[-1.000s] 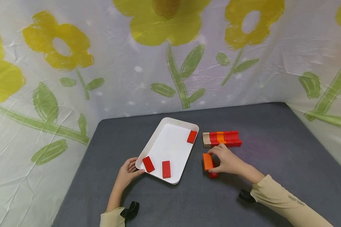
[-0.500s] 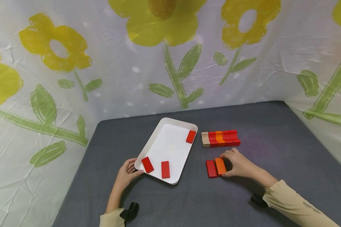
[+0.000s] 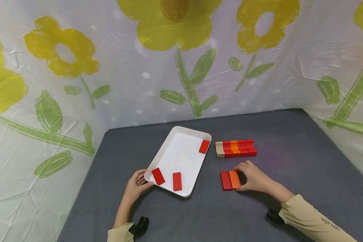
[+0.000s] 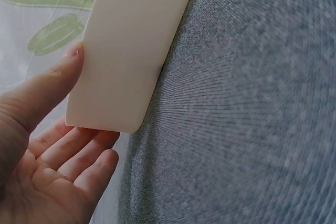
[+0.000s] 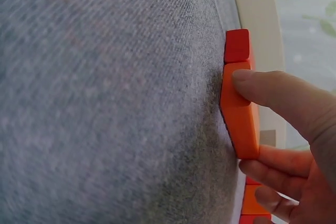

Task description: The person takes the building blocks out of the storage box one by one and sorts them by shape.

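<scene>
My right hand pinches an orange block between thumb and fingers. In the right wrist view the thumb lies on one end of the orange block and the fingertips are at the other. The block sits on the cloth, its long side against a red block. My left hand holds the near-left corner of a white tray. In the left wrist view the thumb touches the rim of the tray, and the fingers reach around the corner, their tips partly hidden.
Inside the tray lie three red blocks, one of them near the front. Behind my right hand stands a row of grooved blocks, red and orange with a plain wooden one at its left end. Dark grey cloth covers the table.
My right hand has carried the orange block from above the red block down to its right side, then slid it left until they touch. The left hand and tray stay put.
</scene>
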### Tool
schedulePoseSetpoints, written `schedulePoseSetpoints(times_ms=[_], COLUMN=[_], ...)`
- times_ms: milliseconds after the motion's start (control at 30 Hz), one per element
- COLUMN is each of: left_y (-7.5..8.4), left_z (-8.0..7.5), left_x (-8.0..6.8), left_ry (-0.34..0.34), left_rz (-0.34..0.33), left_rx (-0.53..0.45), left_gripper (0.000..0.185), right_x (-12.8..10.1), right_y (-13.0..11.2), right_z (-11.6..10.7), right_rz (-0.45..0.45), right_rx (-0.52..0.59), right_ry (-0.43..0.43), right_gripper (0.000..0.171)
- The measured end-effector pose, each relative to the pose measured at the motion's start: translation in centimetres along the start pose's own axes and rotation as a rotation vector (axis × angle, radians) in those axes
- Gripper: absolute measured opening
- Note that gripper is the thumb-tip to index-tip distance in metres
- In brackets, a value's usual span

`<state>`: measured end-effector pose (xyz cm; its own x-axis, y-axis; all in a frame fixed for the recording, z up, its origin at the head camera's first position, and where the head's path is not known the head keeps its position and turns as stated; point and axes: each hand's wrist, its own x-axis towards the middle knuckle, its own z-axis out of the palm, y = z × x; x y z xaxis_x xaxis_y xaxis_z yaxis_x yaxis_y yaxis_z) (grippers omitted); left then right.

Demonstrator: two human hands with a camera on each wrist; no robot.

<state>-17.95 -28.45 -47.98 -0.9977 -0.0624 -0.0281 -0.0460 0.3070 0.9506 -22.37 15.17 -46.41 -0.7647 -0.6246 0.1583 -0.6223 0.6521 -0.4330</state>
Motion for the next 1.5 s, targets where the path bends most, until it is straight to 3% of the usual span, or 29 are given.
schedulePoseSetpoints(times_ms=[267,533,833,1167,1267,1333,1500], left_y=[0.0,-0.3,0.1,0.3,0.4,1.3,1.3], left_z=[0.0,0.0,0.0,-0.1,-0.1,-0.1,0.0], left_x=[-0.1,-0.2,-0.2,-0.3,-0.3,-0.6,-0.6], left_ry=[0.012,0.019,-0.001,-0.013,-0.027,-0.04,-0.037], left_rz=[0.009,0.072,0.052,0.022,0.031,0.02,0.007], left_rx=[0.003,0.005,0.002,0.028,0.027,0.018,0.01], left_gripper=[0.059,0.057,0.057,0.058,0.058,0.058,0.058], right_x=[0.0,-0.1,0.7,2.9,4.1,5.0,7.7], right_y=[-0.1,-0.2,-0.3,-2.0,-2.7,-3.3,-4.7], right_z=[0.0,0.1,-0.2,-0.8,-0.6,-0.7,-1.1], right_rz=[-0.006,0.005,-0.028,-0.036,-0.061,-0.067,-0.064], right_rx=[-0.008,-0.007,0.02,0.068,0.083,0.103,0.11], right_ry=[0.001,0.001,0.024,0.084,0.111,0.112,0.089], right_gripper=[0.054,0.056,0.057,0.065,0.067,0.068,0.069])
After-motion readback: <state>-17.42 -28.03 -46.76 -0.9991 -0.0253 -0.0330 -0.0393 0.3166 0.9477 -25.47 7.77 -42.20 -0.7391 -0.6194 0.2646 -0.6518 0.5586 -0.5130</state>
